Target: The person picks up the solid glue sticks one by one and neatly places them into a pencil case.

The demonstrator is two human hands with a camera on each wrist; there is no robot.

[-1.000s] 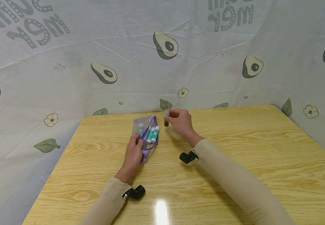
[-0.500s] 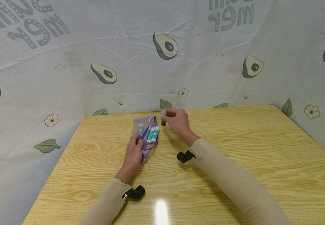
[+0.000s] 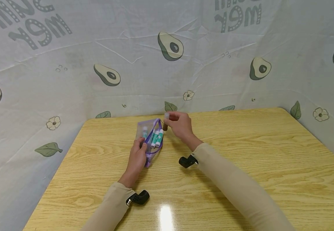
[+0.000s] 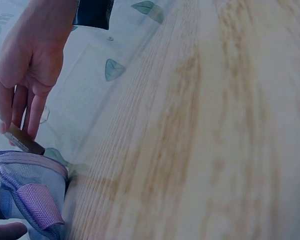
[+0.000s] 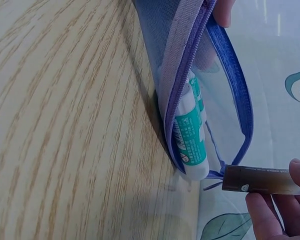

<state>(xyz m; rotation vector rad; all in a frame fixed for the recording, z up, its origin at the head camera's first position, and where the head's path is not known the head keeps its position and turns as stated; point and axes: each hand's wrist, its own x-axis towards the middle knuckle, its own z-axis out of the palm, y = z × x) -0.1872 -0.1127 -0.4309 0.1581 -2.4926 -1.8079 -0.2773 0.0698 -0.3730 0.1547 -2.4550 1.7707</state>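
Observation:
My left hand [image 3: 138, 157] grips the near left side of a see-through mesh pouch [image 3: 143, 124] with purple zip edging, its thumb on the near face. The pouch gapes open on the right. Several white glue sticks with green labels [image 3: 159, 138] lie inside; one glue stick [image 5: 190, 132] shows large at the mouth in the right wrist view. Between thumb and fingers, my right hand [image 3: 182, 125] pinches a small brown tube [image 5: 245, 180] with a pale, translucent upper end. That tube is beside the pouch's far right corner, close to the zip; whether they touch I cannot tell.
The wood-grain table [image 3: 242, 144] stretches to both sides and toward me. Behind it hangs a pale cloth [image 3: 138, 86] printed with avocados and leaves. A black wrist camera [image 3: 187, 161] juts from the right sleeve, another black camera [image 3: 139, 197] from the left.
My right hand has shifted left with the brown tube, up to the pouch's far right corner. The left hand and the pouch have stayed put.

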